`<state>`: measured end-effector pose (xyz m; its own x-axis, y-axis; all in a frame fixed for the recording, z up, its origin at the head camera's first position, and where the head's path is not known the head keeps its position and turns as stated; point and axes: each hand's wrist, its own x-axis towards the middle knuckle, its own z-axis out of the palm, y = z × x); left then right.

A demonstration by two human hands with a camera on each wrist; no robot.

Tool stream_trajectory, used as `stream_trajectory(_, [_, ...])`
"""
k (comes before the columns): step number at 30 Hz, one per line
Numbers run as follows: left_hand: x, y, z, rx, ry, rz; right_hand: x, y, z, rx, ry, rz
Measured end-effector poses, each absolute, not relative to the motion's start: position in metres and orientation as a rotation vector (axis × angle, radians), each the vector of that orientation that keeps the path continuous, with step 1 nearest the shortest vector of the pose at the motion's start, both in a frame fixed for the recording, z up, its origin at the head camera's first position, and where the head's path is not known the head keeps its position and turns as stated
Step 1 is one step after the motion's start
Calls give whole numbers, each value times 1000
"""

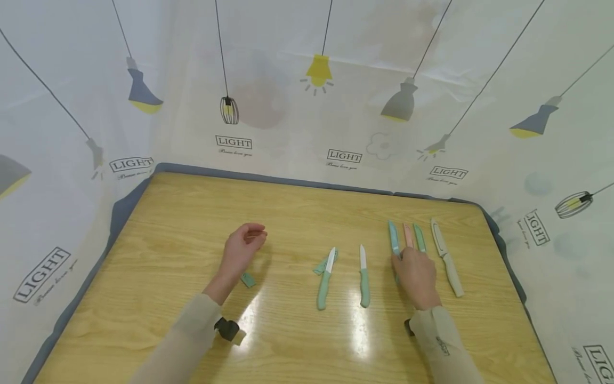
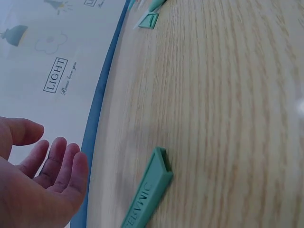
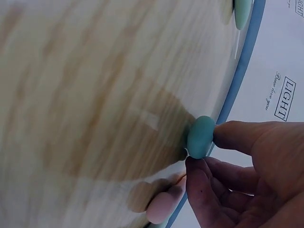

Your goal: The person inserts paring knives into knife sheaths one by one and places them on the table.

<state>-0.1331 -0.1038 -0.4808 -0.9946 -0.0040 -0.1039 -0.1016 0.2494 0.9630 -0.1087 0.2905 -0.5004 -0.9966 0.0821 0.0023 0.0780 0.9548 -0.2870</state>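
My right hand [image 1: 416, 274] pinches the handle of a light-blue knife [image 3: 200, 137] between thumb and fingers; in the head view its blue-covered blade [image 1: 394, 234] points away. Just right of it lie a pink knife [image 1: 408, 233] and a green knife [image 1: 419, 237], their handles mostly hidden by the hand. With fingers loosely bent and nothing in them, my left hand [image 1: 240, 250] hovers over the table's left part. Below it is a green blade sheath [image 2: 145, 192]. Two bare-bladed, green-handled knives [image 1: 323, 290] [image 1: 364, 288] lie between the hands, the left one across another green sheath [image 1: 320, 266].
A larger knife with a pale handle [image 1: 453, 274] lies right of the right hand. The wooden table [image 1: 288, 213] has a blue-grey edge [image 1: 273, 180], and a printed lamp-pattern sheet [image 1: 288, 149] rises behind and at both sides.
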Motion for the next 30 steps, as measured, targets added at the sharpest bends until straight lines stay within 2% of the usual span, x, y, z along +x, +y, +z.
stream_trajectory(20, [-133, -91, -488, -41, 2500, 1710, -114, 291, -499, -246, -3144, 418])
stream_trajectory(30, [-133, -93, -487, 95, 2630, 1537, -102, 283, -490, -244, -3098, 441])
